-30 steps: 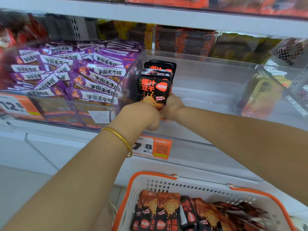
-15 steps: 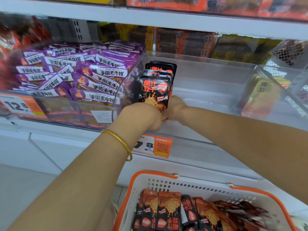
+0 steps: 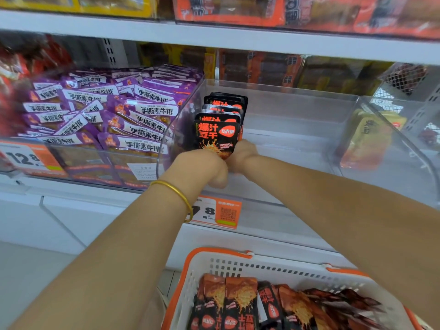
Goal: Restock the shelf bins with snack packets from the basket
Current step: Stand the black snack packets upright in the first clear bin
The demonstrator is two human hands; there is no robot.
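Note:
A row of black and orange snack packets (image 3: 217, 132) stands upright at the left end of the clear middle shelf bin (image 3: 297, 108). My left hand (image 3: 202, 166) and my right hand (image 3: 241, 154) reach over the bin's front wall and grip the lower part of the front packets from either side, fingers hidden behind them. Below, the white basket with an orange rim (image 3: 214, 265) holds several more of the same packets (image 3: 240, 303).
The bin to the left is full of purple packets (image 3: 114, 113). A bin to the right holds a yellow-orange packet (image 3: 366, 141). Orange price tags (image 3: 226, 214) sit on the shelf edge. Another shelf board (image 3: 238, 39) runs overhead.
Both hands and the packets they hold stay almost in place; the row looks pressed slightly more upright against the bin's left side.

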